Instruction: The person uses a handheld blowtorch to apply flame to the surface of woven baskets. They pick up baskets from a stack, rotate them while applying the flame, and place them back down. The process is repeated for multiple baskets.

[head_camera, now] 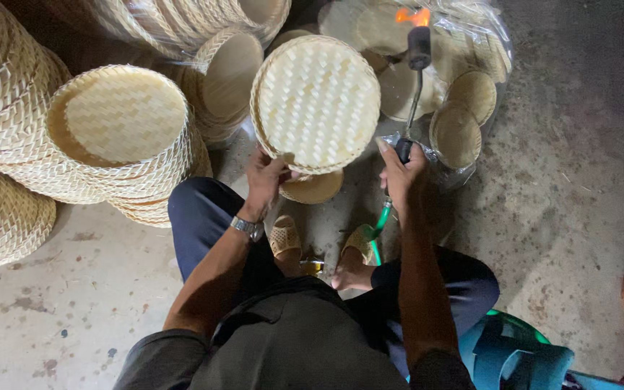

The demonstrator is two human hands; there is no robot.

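Head view shows the left hand (265,177) gripping a woven bamboo tray (315,103) at twelve o'clock, right hand (401,173) closed round a lit gas torch (414,87), whose flame (413,16) could likely scorch the plastic-wrapped trays (464,79) behind

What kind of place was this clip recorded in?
Probably a small basket-making workshop. Stacks of woven trays stand on a bare concrete floor, the left hand holds up one woven tray, and the right hand holds a lit gas torch.

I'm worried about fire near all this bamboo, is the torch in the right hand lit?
Lit: an orange flame shows at the tip of the torch held by the right hand.
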